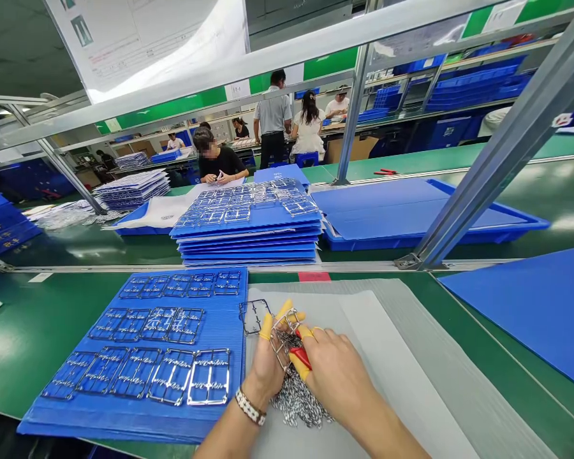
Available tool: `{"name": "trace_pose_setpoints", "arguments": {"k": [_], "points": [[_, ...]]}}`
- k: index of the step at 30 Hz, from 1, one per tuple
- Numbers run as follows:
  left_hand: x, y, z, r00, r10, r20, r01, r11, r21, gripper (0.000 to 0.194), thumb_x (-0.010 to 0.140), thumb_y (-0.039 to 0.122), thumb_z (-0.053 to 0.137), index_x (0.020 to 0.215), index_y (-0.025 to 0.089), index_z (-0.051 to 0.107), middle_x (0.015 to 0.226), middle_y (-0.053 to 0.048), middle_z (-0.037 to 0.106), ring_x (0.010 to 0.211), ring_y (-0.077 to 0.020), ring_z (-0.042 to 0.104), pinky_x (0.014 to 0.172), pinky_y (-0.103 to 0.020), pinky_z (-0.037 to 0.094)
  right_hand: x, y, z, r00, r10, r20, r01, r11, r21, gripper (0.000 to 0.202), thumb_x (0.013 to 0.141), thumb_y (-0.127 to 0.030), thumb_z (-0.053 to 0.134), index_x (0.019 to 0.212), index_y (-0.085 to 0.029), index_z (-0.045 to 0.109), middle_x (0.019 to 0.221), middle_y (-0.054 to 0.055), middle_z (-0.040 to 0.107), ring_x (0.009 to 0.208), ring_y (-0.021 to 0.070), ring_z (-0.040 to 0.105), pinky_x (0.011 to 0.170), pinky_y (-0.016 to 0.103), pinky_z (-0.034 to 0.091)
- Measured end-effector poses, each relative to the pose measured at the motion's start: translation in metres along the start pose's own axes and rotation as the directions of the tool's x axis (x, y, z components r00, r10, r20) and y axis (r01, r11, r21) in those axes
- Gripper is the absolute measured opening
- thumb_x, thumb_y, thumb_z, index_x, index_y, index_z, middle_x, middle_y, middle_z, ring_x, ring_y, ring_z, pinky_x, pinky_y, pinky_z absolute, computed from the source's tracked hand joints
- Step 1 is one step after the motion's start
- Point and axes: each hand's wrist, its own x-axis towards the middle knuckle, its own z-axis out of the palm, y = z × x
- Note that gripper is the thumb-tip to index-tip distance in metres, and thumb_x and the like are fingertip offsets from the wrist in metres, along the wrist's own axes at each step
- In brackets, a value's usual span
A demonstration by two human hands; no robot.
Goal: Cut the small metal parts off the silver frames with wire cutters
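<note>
My left hand (266,366), with yellow covers on its fingertips, grips a shiny metallic lattice frame (278,349). Against that frame, my right hand (337,370) is closed around a red-handled hand tool (300,357); its jaws are hidden, so I cannot tell whether they are pliers or cutters. Below both hands lies a heap of small shiny silver pieces (300,401) on a pale sheet (363,382). Another lattice frame (254,317) rests beyond my left fingers, at the sheet's edge. Several more frames (209,377) lie in three rows on a blue corrugated board (172,421) to the left.
Behind the work area stands a stack of blue boards (249,245) topped with more frames. A shallow blue tray (507,236) is right of it. A slanted metal post (488,153) rises at the right. Across the bench a person (222,159) sits working; others are farther back.
</note>
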Motion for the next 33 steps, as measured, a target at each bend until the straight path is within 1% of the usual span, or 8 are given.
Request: {"name": "trace_pose_setpoints", "arguments": {"k": [7, 15, 17, 21, 23, 27, 30, 33], "points": [[0.0, -0.003, -0.001, 0.998, 0.041, -0.041, -0.039, 0.998, 0.048, 0.057, 0.084, 0.056, 0.047, 0.127, 0.019, 0.055, 0.115, -0.01, 0.064, 0.109, -0.0258, 0.056, 0.102, -0.04, 0.034, 0.001, -0.002, -0.007, 0.995, 0.013, 0.096, -0.014, 1.0, 0.009, 0.019, 0.084, -0.024, 0.05, 0.097, -0.015, 0.062, 0.086, 0.011, 0.066, 0.082, 0.027, 0.063, 0.066, 0.035, 0.039], [0.001, -0.005, -0.005, 0.996, 0.071, -0.045, -0.066, 0.993, 0.102, 0.059, 0.083, 0.057, 0.047, 0.129, 0.02, 0.053, 0.119, -0.011, 0.062, 0.11, -0.026, 0.055, 0.102, -0.041, 0.034, 0.002, -0.004, -0.009, 0.996, 0.02, 0.087, -0.018, 1.0, -0.026, 0.022, 0.084, -0.02, 0.05, 0.101, -0.014, 0.063, 0.087, 0.011, 0.067, 0.082, 0.0275, 0.063, 0.068, 0.037, 0.04], [0.0, -0.004, -0.004, 0.995, 0.087, -0.05, -0.08, 0.988, 0.129, 0.059, 0.083, 0.057, 0.046, 0.129, 0.021, 0.053, 0.12, -0.01, 0.062, 0.112, -0.0258, 0.054, 0.102, -0.04, 0.034, 0.002, -0.005, -0.012, 0.996, 0.009, 0.09, -0.006, 1.0, -0.027, 0.022, 0.082, -0.019, 0.052, 0.1, -0.013, 0.063, 0.086, 0.011, 0.067, 0.082, 0.0274, 0.063, 0.068, 0.037, 0.041], [-0.003, -0.002, -0.003, 0.994, 0.099, -0.041, -0.092, 0.985, 0.146, 0.058, 0.083, 0.057, 0.048, 0.129, 0.021, 0.053, 0.121, -0.009, 0.062, 0.115, -0.0255, 0.052, 0.102, -0.038, 0.034, 0.003, -0.007, -0.016, 0.993, -0.017, 0.121, 0.023, 0.998, -0.05, 0.026, 0.075, -0.01, 0.055, 0.1, -0.013, 0.062, 0.086, 0.01, 0.067, 0.081, 0.0255, 0.063, 0.067, 0.035, 0.04], [-0.003, -0.003, -0.003, 0.996, 0.084, -0.028, -0.079, 0.988, 0.134, 0.058, 0.083, 0.057, 0.048, 0.127, 0.021, 0.055, 0.12, -0.01, 0.062, 0.115, -0.0259, 0.052, 0.102, -0.039, 0.034, 0.002, -0.006, -0.016, 0.994, -0.011, 0.112, 0.016, 0.999, -0.05, 0.029, 0.074, -0.009, 0.056, 0.102, -0.013, 0.062, 0.086, 0.01, 0.067, 0.081, 0.0249, 0.063, 0.066, 0.034, 0.039], [-0.002, -0.002, -0.005, 1.0, -0.016, -0.024, 0.018, 0.997, 0.074, 0.058, 0.083, 0.058, 0.045, 0.121, 0.017, 0.059, 0.116, -0.012, 0.063, 0.107, -0.0269, 0.055, 0.095, -0.04, 0.039, -0.001, 0.003, -0.015, 0.997, 0.026, 0.075, -0.026, 1.0, -0.006, 0.02, 0.078, -0.016, 0.055, 0.097, -0.016, 0.062, 0.085, 0.009, 0.067, 0.082, 0.0253, 0.062, 0.068, 0.034, 0.038], [-0.002, 0.001, -0.003, 0.997, -0.074, -0.032, 0.074, 0.997, 0.01, 0.056, 0.084, 0.058, 0.043, 0.118, 0.017, 0.061, 0.114, -0.012, 0.064, 0.1, -0.0249, 0.058, 0.085, -0.036, 0.044, 0.0, 0.012, -0.013, 0.994, 0.075, 0.074, -0.075, 0.997, -0.003, 0.015, 0.08, -0.018, 0.053, 0.09, -0.017, 0.063, 0.085, 0.008, 0.066, 0.085, 0.0255, 0.061, 0.07, 0.035, 0.037], [-0.003, 0.003, -0.001, 0.996, -0.093, -0.013, 0.093, 0.996, -0.009, 0.056, 0.084, 0.058, 0.042, 0.118, 0.017, 0.061, 0.116, -0.012, 0.062, 0.102, -0.0245, 0.056, 0.079, -0.033, 0.046, 0.004, 0.018, -0.009, 0.992, 0.105, 0.07, -0.105, 0.994, -0.011, 0.015, 0.082, -0.022, 0.051, 0.09, -0.017, 0.063, 0.087, 0.008, 0.067, 0.086, 0.0255, 0.06, 0.071, 0.035, 0.037]]}}
